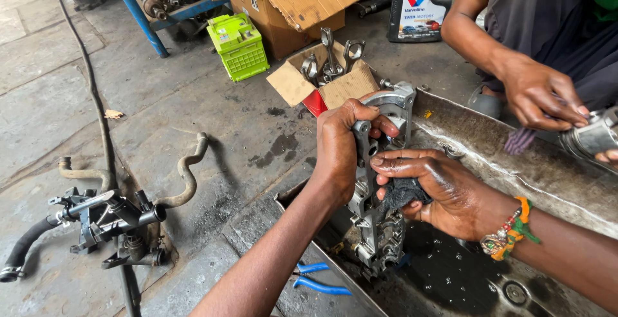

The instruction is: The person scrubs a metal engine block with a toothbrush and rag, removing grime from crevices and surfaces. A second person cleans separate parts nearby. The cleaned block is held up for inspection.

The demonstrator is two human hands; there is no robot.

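- Standing upright in a metal wash tray (502, 162), a grey engine casting (380, 182) is gripped near its top by your left hand (338, 153).
- Your right hand (444, 191) presses a dark rag (402, 195) against it.
- Wet, oily metal could slip and topple sideways.

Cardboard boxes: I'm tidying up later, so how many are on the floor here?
2: a large cardboard box at top centre, and a small cardboard box holding metal rods just behind the left hand. Others may be hidden.
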